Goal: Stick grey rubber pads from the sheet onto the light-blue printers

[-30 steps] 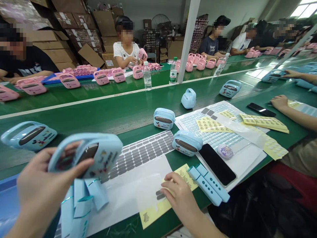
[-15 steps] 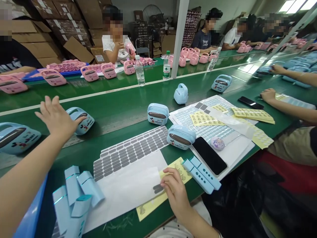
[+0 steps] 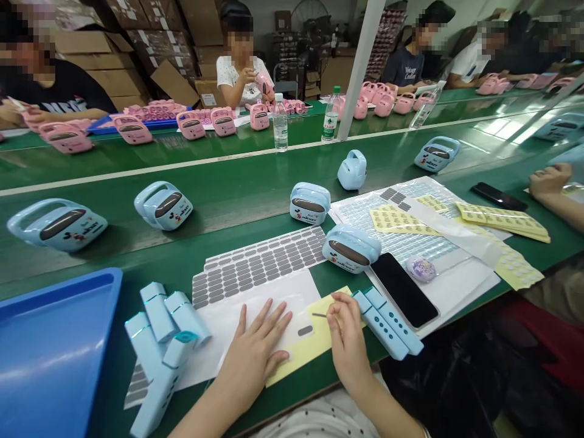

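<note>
Spread flat, my left hand (image 3: 255, 347) presses on a white backing sheet (image 3: 214, 340). My right hand (image 3: 345, 331) pinches a small grey oval sticker (image 3: 319, 314), seen edge-on, over a yellow label sheet (image 3: 298, 365). One more grey sticker (image 3: 305, 330) lies on the white sheet between the hands. Beyond them is a sheet of grey oval stickers (image 3: 258, 267). Two light-blue strap-like parts (image 3: 385, 325) lie right of my right hand, and several similar blue pieces (image 3: 157, 340) are heaped left of my left hand. A blue Mickey-printed case with a handle (image 3: 351, 249) stands just behind.
A blue tray (image 3: 55, 347) is at the left. More blue cases (image 3: 164, 207) stand along the belt (image 3: 237, 182). A black phone (image 3: 404, 289) and sticker sheets lie at right. Bottles (image 3: 280, 125) and a post (image 3: 362, 73) stand farther back; co-workers sit opposite and at right.
My left hand has come from beside a blue case on the belt down onto the white sheet. My right hand has lifted one grey sticker off it. The view has shifted left.
</note>
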Demonstrator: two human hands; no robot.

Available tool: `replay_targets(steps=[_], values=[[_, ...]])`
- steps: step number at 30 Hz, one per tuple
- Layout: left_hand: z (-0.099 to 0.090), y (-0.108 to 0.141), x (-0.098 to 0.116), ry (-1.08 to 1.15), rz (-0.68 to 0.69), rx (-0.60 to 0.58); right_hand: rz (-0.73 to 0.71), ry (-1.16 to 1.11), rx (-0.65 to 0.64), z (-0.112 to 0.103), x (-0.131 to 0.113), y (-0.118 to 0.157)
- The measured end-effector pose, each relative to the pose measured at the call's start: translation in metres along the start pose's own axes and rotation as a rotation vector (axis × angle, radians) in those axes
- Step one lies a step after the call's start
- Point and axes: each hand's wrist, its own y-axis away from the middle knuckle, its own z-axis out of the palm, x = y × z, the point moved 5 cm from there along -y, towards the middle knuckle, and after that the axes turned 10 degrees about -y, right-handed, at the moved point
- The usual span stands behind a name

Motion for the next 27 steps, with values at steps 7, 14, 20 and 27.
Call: replay_targets(steps=[7,14,20,27], values=[[-0.005,-0.007,-0.002,0.023,0.055,0.000,-0.425,0.324,-0.053,0.000,-0.014,0.009],[-0.001,-0.006,-0.001,0.102,0.040,-0.068,-0.354,0.318,-0.047,0.003,-0.008,0.008],[-0.001,-0.005,-0.002,0.125,0.048,-0.076,-0.288,0.279,-0.134,0.004,-0.003,0.004],[0.001,-0.008,-0.002,0.165,0.051,-0.121,-0.268,0.252,-0.119,0.004,-0.003,0.005]])
